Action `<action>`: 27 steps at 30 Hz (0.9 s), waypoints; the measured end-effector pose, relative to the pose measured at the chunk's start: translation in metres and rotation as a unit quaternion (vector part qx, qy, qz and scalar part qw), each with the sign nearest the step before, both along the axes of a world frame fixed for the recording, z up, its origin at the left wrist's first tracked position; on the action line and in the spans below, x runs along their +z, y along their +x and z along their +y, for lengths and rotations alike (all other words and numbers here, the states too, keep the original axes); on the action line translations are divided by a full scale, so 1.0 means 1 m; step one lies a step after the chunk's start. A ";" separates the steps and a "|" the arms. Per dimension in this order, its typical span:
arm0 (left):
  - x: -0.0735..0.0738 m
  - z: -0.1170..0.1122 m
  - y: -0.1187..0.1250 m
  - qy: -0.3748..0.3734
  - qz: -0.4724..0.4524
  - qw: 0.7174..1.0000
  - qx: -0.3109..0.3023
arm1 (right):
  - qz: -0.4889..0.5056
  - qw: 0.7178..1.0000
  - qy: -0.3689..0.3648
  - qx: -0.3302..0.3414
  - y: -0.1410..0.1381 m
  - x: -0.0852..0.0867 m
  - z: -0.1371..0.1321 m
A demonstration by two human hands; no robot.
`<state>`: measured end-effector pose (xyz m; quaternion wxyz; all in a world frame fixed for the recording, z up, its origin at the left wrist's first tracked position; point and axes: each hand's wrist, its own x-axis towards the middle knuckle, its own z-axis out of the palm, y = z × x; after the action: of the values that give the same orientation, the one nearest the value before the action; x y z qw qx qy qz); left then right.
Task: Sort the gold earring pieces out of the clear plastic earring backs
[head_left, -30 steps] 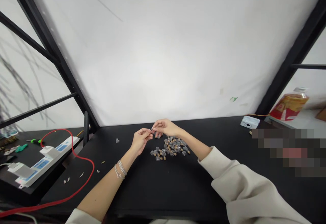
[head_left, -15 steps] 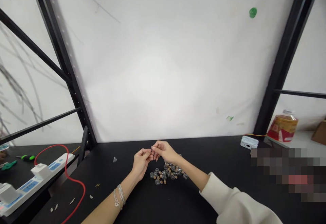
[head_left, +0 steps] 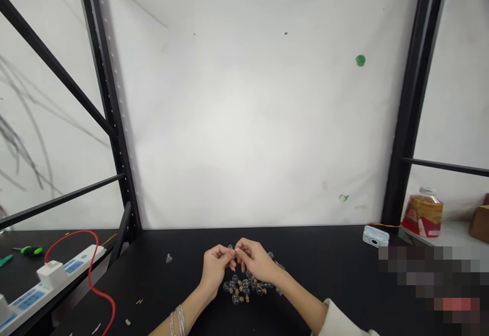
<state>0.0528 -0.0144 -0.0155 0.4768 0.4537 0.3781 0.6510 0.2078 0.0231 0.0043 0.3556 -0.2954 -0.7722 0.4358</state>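
Above a pile of tiny clear glass bottles with cork stoppers (head_left: 244, 287), my two hands meet at the fingertips. My left hand (head_left: 216, 267) is closed in a pinch, and a small clear glass bottle (head_left: 230, 247) shows at its thumb and forefinger. My right hand (head_left: 254, 259) is also pinched shut, right against the left fingertips; whatever lies in its fingers is too small to make out. Part of the pile is hidden behind my right hand and wrist. A lone clear piece (head_left: 168, 258) lies to the left.
A white power strip (head_left: 42, 290) with a red cable (head_left: 91, 275) runs along the left. Small scraps (head_left: 128, 322) lie on the black table (head_left: 183, 280). A white device (head_left: 376, 236) sits at the back right, near a jar (head_left: 423, 214). A white wall stands behind.
The view has tilted upward, so the table appears lower. Both hands stay together at the fingertips, with small finger movements; the pile looks much the same.
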 end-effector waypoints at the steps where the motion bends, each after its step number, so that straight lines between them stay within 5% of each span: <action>1: 0.001 0.000 0.000 0.011 0.021 1.000 0.000 | 0.007 1.000 -0.018 0.003 0.000 -0.001 -0.001; 12: 0.001 -0.002 -0.003 0.104 0.134 0.985 0.006 | 0.034 0.989 -0.146 0.020 0.000 0.000 0.001; 18: 0.005 -0.001 -0.012 0.193 0.286 0.938 0.036 | 0.035 0.985 -0.165 0.031 0.001 0.002 -0.001; 27: 0.027 -0.018 -0.003 0.144 0.433 0.885 0.092 | -0.011 0.997 0.013 -0.077 0.012 0.005 0.000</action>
<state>0.0501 -0.0328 0.0111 0.1327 0.7174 0.4888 0.4783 0.2195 0.0231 0.0094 0.3835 -0.3544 -0.7567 0.3932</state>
